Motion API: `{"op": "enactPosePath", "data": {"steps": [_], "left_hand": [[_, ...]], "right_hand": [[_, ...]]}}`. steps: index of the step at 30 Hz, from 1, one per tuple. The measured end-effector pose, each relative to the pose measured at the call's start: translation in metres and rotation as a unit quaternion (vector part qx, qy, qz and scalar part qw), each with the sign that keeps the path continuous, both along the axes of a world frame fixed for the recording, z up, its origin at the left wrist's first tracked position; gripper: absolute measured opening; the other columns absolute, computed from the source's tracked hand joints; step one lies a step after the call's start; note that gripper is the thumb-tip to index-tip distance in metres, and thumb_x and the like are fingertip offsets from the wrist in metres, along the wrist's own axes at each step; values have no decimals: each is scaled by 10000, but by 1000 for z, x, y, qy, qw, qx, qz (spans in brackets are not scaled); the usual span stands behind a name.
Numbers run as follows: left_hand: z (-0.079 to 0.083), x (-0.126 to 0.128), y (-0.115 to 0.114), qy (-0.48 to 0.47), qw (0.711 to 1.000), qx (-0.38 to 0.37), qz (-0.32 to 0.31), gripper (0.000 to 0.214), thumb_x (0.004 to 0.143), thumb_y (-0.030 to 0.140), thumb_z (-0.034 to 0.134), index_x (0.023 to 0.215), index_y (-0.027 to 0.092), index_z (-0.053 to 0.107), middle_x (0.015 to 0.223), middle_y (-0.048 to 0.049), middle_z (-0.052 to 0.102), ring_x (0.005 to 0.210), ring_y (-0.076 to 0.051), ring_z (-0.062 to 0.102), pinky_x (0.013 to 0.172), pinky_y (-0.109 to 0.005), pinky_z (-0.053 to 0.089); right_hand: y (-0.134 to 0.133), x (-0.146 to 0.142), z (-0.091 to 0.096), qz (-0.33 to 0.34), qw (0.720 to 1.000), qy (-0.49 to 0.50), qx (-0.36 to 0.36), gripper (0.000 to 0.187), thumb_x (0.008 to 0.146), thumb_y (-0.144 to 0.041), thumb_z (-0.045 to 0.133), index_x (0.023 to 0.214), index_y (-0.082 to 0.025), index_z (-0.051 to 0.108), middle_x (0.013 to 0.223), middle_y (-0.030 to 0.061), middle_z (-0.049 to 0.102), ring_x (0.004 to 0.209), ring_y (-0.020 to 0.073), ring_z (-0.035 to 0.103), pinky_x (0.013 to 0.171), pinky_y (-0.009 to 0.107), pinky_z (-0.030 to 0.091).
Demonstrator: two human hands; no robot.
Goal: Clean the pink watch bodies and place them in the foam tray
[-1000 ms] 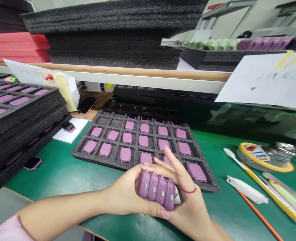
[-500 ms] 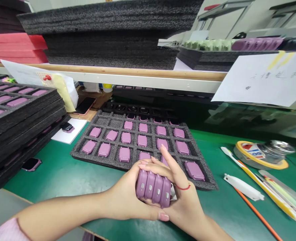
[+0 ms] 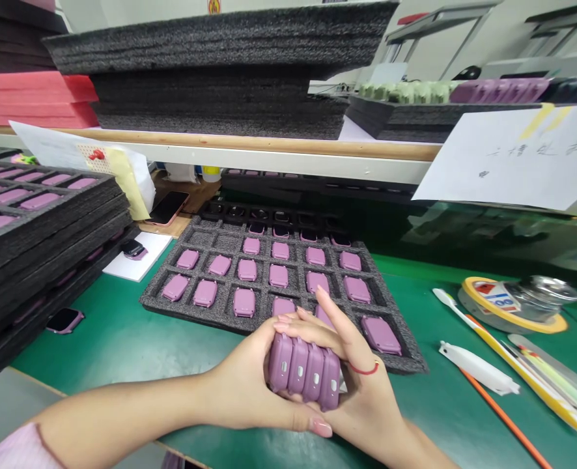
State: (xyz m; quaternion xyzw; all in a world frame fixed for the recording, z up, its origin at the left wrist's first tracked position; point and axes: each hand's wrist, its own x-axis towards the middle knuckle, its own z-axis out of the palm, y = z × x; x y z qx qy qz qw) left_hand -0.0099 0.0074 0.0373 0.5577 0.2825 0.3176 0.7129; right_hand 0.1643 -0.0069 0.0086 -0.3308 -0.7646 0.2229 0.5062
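Note:
A row of several purple smartwatch cases (image 3: 304, 372) is pressed together between my two hands, with their side slots facing me. My left hand (image 3: 249, 385) is closed round the left end of the row, its thumb running underneath. On the other side, my right hand (image 3: 369, 407) wraps the row, one finger pointing up and away. A bit of something white shows beside the right palm; I cannot make out what it is. Just beyond the hands lies a black foam tray (image 3: 227, 242) with purple watch cases in its compartments. My fingers hide part of its front row.
At left rise stacked foam trays (image 3: 98, 225) of purple cases, with a single watch (image 3: 65, 320) beside them. A toothbrush (image 3: 503, 348), a white tube (image 3: 478, 367), an orange stick (image 3: 506, 417) and a tape roll (image 3: 559, 324) lie right. A shelf (image 3: 269, 151) overhangs the bench.
The view has shifted slightly. The held row of watch cases has moved a little to the right and turned slightly, both hands still around it.

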Motion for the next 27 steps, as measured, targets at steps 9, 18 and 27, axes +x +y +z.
{"op": "enactPosePath", "data": {"steps": [9, 18, 27], "left_hand": [[-4, -2, 3, -15, 999, 25, -24, 931, 583, 129, 914, 1364, 176, 410, 1488, -182, 449, 1419, -352, 427, 1190, -511, 328], [-4, -4, 4, -66, 995, -1, -71, 860, 670, 177, 869, 1388, 187, 396, 1434, -176, 499, 1335, -343, 518, 1113, -505, 415], [-9, -7, 4, -52, 993, -85, -58, 585, 881, 352, 649, 1382, 167, 409, 1322, -164, 581, 1240, -336, 584, 1032, -527, 444]], "right_hand": [[0, 3, 1, 1, 1000, 1, -10, 790, 788, -221, 802, 1485, -278, 435, 1475, 93, 568, 1230, 297, 657, 1131, 452, 505], [4, 3, 3, 10, 1000, 3, 6, 743, 789, -195, 772, 1457, -313, 471, 1451, 60, 566, 1211, 266, 673, 1124, 437, 514], [4, 2, -1, -1, 1000, -9, 13, 825, 755, -171, 769, 1488, -307, 416, 1489, 75, 542, 1196, 260, 683, 1106, 422, 529]]}}
